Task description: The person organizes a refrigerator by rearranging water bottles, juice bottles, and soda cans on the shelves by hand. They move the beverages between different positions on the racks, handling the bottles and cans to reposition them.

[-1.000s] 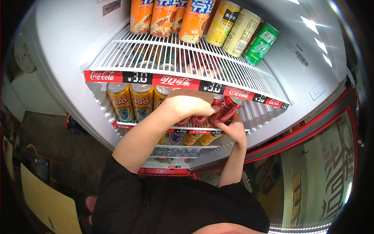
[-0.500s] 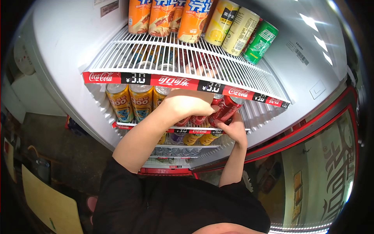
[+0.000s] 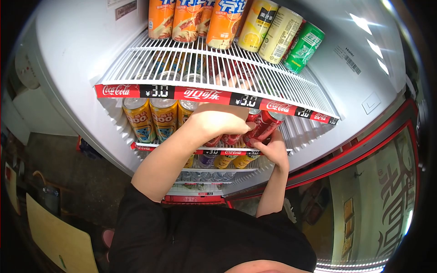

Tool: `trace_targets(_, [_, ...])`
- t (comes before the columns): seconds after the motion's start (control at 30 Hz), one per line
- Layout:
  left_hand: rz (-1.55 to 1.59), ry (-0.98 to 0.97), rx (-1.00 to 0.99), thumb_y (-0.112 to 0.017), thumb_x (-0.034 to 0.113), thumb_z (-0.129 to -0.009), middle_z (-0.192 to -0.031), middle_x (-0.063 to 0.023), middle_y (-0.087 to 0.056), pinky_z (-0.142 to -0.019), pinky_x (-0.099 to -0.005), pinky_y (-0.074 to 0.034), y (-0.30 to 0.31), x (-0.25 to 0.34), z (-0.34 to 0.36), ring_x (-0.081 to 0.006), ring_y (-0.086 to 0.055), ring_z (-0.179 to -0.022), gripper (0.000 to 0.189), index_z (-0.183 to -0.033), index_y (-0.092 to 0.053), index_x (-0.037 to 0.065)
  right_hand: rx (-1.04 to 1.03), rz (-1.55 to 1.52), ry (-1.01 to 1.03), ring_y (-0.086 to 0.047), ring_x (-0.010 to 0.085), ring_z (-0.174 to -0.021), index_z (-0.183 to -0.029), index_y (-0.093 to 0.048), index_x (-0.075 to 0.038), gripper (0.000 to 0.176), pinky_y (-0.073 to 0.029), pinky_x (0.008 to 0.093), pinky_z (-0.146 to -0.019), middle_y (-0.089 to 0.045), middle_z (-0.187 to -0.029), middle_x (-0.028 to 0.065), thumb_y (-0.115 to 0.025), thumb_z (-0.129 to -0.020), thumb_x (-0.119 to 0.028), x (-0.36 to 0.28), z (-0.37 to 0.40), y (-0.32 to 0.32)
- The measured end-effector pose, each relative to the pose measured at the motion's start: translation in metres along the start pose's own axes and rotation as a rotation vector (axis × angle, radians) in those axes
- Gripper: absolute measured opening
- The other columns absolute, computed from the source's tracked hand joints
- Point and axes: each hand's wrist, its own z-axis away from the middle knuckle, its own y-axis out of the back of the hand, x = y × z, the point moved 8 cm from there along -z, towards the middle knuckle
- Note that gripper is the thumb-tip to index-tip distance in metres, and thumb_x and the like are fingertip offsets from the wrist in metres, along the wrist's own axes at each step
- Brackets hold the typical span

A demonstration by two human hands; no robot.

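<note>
My left hand reaches under the upper wire shelf, over the cans on the shelf below. Its fingers look stretched out and apart behind the slats, and its thumb rests near the red cans; the shelf strip hides part of it. With thumb and fingers, my right hand grips a tilted red soda can at the right end of the row. Other red cans stand beside it, partly covered by my left wrist. Yellow-orange cans stand upright on the left of the same shelf.
The upper wire shelf, with its red price strip, lies just above my hands. It holds orange cans, yellow cans and a green can. Lower shelves hold more drinks. The glass fridge door stands open at the right.
The view has shifted very slightly. Both hands and the tilted red can hold nearly the same positions.
</note>
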Motion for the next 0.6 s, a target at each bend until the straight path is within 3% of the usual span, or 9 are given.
trace_targets(0.1, [-0.005, -0.017, 0.039, -0.062, 0.048, -0.090, -0.100, -0.0173, -0.074, -0.083, -0.0408, -0.055, -0.001, -0.002, -0.001, -0.0314, -0.071, -0.093, 0.046, -0.108, -0.072, 0.007, -0.005, -0.001, -0.026, -0.072, 0.0194, -0.091, -0.111, -0.066, 0.003, 0.050, -0.057, 0.0345, -0.082, -0.074, -0.102, 0.0119, -0.087, -0.070, -0.016, -0.005, 0.001, -0.001])
trace_targets(0.27, [-0.037, -0.074, 0.152, -0.063, 0.048, -0.090, -0.099, -0.0180, -0.074, -0.084, -0.0420, -0.055, 0.005, 0.003, 0.002, -0.0332, -0.071, -0.092, 0.047, -0.107, -0.072, 0.005, -0.009, 0.075, -0.002, -0.072, 0.0222, -0.092, -0.111, -0.066, 0.003, 0.050, -0.056, 0.0362, -0.084, -0.075, -0.101, 0.0134, -0.087, -0.070, -0.016, 0.000, -0.001, 0.000])
trace_targets(0.33, [-0.064, -0.017, 0.047, -0.066, 0.051, -0.089, -0.124, -0.0245, -0.063, -0.101, -0.0438, -0.044, 0.005, 0.004, 0.000, -0.0372, -0.060, -0.114, 0.063, -0.124, -0.061, -0.001, 0.012, 0.094, 0.008, -0.072, 0.0231, -0.092, -0.111, -0.067, 0.003, 0.049, -0.056, 0.0368, -0.085, -0.075, -0.102, 0.0139, -0.087, -0.070, -0.017, 0.001, -0.001, 0.001])
trace_targets(0.4, [-0.068, -0.033, 0.128, -0.066, 0.051, -0.089, -0.125, -0.0250, -0.063, -0.101, -0.0444, -0.044, 0.012, 0.008, 0.003, -0.0377, -0.059, -0.116, 0.064, -0.124, -0.061, -0.002, 0.040, 0.098, 0.012, -0.072, 0.0238, -0.092, -0.110, -0.067, 0.002, 0.049, -0.056, 0.0373, -0.085, -0.075, -0.102, 0.0142, -0.087, -0.070, -0.017, 0.001, 0.000, 0.003])
trace_targets(0.43, [-0.058, -0.076, 0.262, -0.065, 0.049, -0.089, -0.115, -0.0224, -0.068, -0.094, -0.0440, -0.049, 0.019, 0.012, 0.012, -0.0361, -0.065, -0.106, 0.056, -0.117, -0.066, 0.000, 0.056, 0.093, 0.011, -0.072, 0.0240, -0.092, -0.110, -0.066, 0.002, 0.049, -0.056, 0.0375, -0.085, -0.074, -0.103, 0.0142, -0.087, -0.070, -0.017, 0.001, 0.001, 0.003])
trace_targets(0.5, [-0.023, -0.065, 0.224, -0.065, 0.047, -0.089, -0.105, -0.0200, -0.072, -0.087, -0.0435, -0.054, 0.022, 0.014, 0.014, -0.0349, -0.070, -0.097, 0.050, -0.109, -0.071, 0.002, 0.072, 0.087, 0.013, -0.072, 0.0245, -0.092, -0.110, -0.066, 0.002, 0.050, -0.056, 0.0377, -0.085, -0.074, -0.103, 0.0141, -0.087, -0.070, -0.017, -0.001, 0.001, 0.002])
trace_targets(0.53, [0.002, -0.009, 0.052, -0.065, 0.047, -0.089, -0.106, -0.0203, -0.072, -0.088, -0.0434, -0.053, 0.023, 0.014, 0.011, -0.0352, -0.069, -0.097, 0.050, -0.109, -0.070, 0.001, 0.073, 0.085, 0.015, -0.072, 0.0248, -0.092, -0.111, -0.066, 0.002, 0.050, -0.056, 0.0378, -0.085, -0.074, -0.103, 0.0140, -0.087, -0.069, -0.017, -0.004, 0.001, 0.001])
trace_targets(0.6, [0.015, 0.034, -0.073, -0.065, 0.047, -0.089, -0.108, -0.0207, -0.071, -0.089, -0.0431, -0.053, 0.017, 0.012, 0.010, -0.0356, -0.068, -0.098, 0.051, -0.108, -0.070, 0.000, 0.074, 0.094, 0.024, -0.072, 0.0251, -0.092, -0.111, -0.066, 0.002, 0.051, -0.056, 0.0379, -0.084, -0.074, -0.102, 0.0139, -0.087, -0.069, -0.018, -0.005, 0.001, 0.000])
